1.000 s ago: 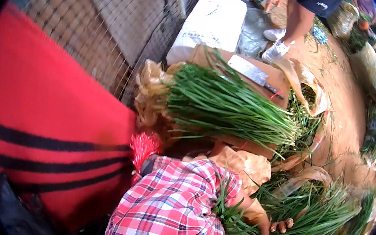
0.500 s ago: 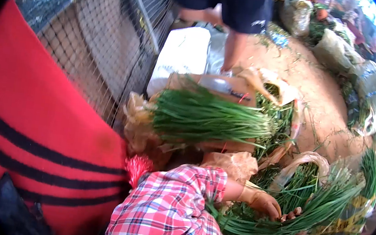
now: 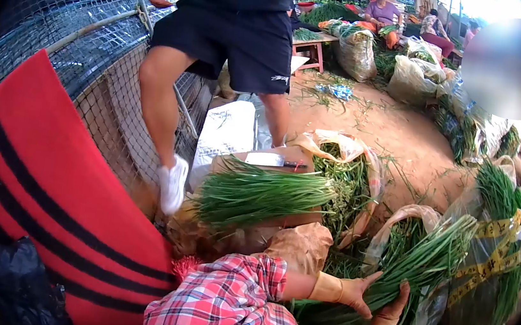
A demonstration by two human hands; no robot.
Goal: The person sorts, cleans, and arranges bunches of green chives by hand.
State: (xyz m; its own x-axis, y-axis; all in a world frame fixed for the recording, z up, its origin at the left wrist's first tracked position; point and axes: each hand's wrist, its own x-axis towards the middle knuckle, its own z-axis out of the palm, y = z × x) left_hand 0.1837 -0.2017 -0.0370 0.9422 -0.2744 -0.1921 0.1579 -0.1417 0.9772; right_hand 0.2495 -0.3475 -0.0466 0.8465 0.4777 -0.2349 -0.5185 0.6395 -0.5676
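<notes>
My left hand (image 3: 351, 295) reaches from a plaid sleeve (image 3: 219, 302), a tan band round its wrist. Its thumb and fingers are spread apart at the near side of a bundle of long green chives (image 3: 433, 253). My right hand (image 3: 393, 308) is curled against the other side of that bundle, its fingers partly hidden by the stems. The pale stem ends point to the upper right. A second pile of chives (image 3: 263, 195) lies across a board (image 3: 300, 154), beside a cleaver (image 3: 266, 159) with a dark handle.
An open plastic bag (image 3: 374, 175) of trimmings stands beside the board. A person in dark shorts (image 3: 222, 49) stands by the mesh fence (image 3: 122, 82), one white shoe (image 3: 172, 184) near the chives. Red striped cloth (image 3: 57, 197) fills the left. Filled sacks (image 3: 356, 54) line the far side.
My view has tilted up. The bundle at my hands has turned, stem ends now towards the upper right, and my left fingers have spread. The standing person's leg has come nearer the fence.
</notes>
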